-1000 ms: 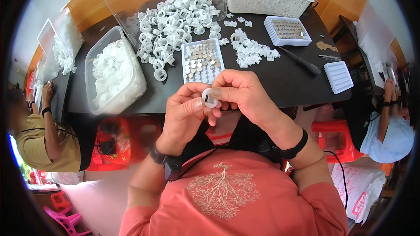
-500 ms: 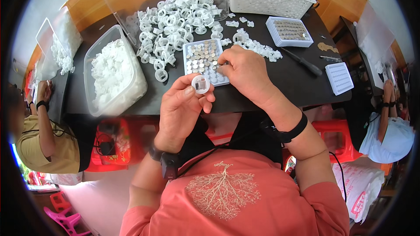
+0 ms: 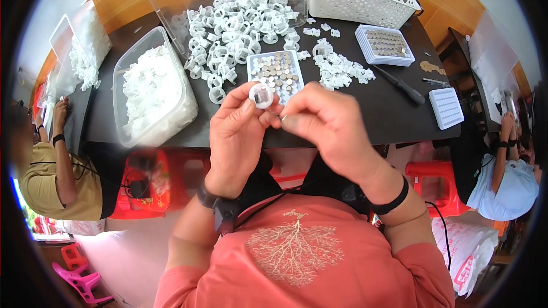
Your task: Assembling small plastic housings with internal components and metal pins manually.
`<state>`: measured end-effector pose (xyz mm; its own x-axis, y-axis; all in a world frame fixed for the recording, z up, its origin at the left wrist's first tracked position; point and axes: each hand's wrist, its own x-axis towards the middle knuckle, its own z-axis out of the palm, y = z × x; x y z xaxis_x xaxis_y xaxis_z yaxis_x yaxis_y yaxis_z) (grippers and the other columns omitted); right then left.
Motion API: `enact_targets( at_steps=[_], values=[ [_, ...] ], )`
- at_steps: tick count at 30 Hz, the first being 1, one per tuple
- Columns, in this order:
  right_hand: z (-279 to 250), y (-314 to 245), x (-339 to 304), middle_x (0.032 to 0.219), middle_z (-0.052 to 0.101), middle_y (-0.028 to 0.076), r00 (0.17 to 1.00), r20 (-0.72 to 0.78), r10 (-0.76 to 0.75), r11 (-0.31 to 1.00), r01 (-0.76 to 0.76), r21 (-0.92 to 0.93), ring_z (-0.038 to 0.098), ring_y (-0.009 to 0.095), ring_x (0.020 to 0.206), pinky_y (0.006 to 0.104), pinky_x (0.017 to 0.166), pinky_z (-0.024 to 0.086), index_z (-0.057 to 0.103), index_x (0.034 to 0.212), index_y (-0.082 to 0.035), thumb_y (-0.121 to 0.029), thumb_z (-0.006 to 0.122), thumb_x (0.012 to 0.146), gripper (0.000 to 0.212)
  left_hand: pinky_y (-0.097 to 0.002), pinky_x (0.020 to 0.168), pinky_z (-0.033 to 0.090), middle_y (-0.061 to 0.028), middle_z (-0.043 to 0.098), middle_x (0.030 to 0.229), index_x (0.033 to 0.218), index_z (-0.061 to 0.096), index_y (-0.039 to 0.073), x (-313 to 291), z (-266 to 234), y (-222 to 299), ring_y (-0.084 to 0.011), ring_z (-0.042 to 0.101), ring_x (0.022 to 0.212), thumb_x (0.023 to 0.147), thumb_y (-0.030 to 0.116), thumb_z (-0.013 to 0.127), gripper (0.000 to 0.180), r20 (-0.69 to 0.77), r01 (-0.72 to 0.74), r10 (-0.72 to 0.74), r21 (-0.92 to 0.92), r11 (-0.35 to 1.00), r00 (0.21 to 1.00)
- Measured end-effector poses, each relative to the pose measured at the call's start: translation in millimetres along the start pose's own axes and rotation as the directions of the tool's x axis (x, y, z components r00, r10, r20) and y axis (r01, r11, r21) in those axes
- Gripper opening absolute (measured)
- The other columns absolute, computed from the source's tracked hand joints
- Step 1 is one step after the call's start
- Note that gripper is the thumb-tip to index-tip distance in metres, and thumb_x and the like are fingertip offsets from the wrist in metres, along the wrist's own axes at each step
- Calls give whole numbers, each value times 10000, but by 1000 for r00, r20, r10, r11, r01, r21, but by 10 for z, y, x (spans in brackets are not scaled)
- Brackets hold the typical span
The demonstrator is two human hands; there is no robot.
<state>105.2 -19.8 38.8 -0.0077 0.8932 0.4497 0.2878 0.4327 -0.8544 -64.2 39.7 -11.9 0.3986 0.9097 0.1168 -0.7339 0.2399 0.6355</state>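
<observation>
My left hand [image 3: 235, 137] pinches a round white plastic housing [image 3: 261, 96] with a dark rectangular recess in its face. Close beside it, my right hand [image 3: 328, 122] grips a small button cell [image 3: 283, 118] edge-on between thumb and forefinger. Most of that cell is covered by the fingertips. Just beyond both hands lies a white tray [image 3: 254, 60] with many silver button cells [image 3: 276, 68] in it; the right hand hides part of its near end. A heap of clear-white ring-shaped plastic parts [image 3: 242, 20] spreads over the dark table behind the tray.
A clear bin of white plastic pieces [image 3: 188, 108] stands left. Small white clips [image 3: 342, 68] lie right of the tray, near a screwdriver [image 3: 399, 84], stacked cell trays [image 3: 385, 57], a small white tray [image 3: 446, 108] and a perforated basket [image 3: 354, 5]. People sit at both sides.
My right hand has come away from the tray toward my body and now holds a button cell near the left hand. The left hand still holds the housing. The view has shifted slightly.
</observation>
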Motion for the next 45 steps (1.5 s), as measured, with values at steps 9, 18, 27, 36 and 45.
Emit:
enact_targets(
  at_steps=[9, 18, 27, 36, 45],
  values=[
    [391, 60, -161, 787, 605, 41, 995, -6, 95, 993, -94, 75, 600, 130, 706, 283, 620, 473, 659, 904, -21, 0, 717, 838, 91, -443, 958, 520, -182, 663, 1124, 1292, 551, 25, 139, 209, -36, -313, 628, 1103, 1002, 167, 594, 326, -3, 60, -60, -50, 997, 998],
    [276, 196, -219, 862, 607, 54, 992, 73, -101, 995, 101, 10, 602, 189, 717, 306, 639, 487, 645, 930, -21, 19, 714, 832, 127, -427, 954, 513, -168, 634, 1139, 1344, 503, 32, 138, 238, -119, -307, 598, 1117, 1005, 252, 580, 412, -16, 119, -120, -36, 992, 993],
    [50, 136, -96, 840, 578, 119, 939, -175, -296, 927, 238, -290, 643, 317, 708, 395, 583, 492, 622, 956, -65, -37, 720, 847, 149, -399, 885, 527, -130, 660, 1135, 1248, 577, -15, 101, 248, -206, -233, 636, 1034, 975, 128, 631, 314, -18, -22, 23, 32, 999, 1000],
    [10, 322, 15, 807, 583, 80, 888, -212, -407, 875, 313, -370, 645, 215, 601, 317, 504, 516, 628, 925, -22, 61, 663, 848, 119, -367, 811, 548, -127, 667, 1115, 1251, 585, -33, 23, 297, -220, -210, 644, 951, 986, 103, 605, 298, 56, 23, -26, 50, 998, 998],
    [-23, 405, -9, 838, 607, 95, 858, -174, -484, 826, 382, -413, 635, 237, 630, 339, 532, 511, 646, 960, -27, 43, 672, 843, 139, -368, 796, 551, -132, 667, 1115, 1247, 590, -44, 6, 256, -236, -209, 643, 938, 987, 88, 599, 292, 56, 27, -29, 39, 999, 998]
  ],
)
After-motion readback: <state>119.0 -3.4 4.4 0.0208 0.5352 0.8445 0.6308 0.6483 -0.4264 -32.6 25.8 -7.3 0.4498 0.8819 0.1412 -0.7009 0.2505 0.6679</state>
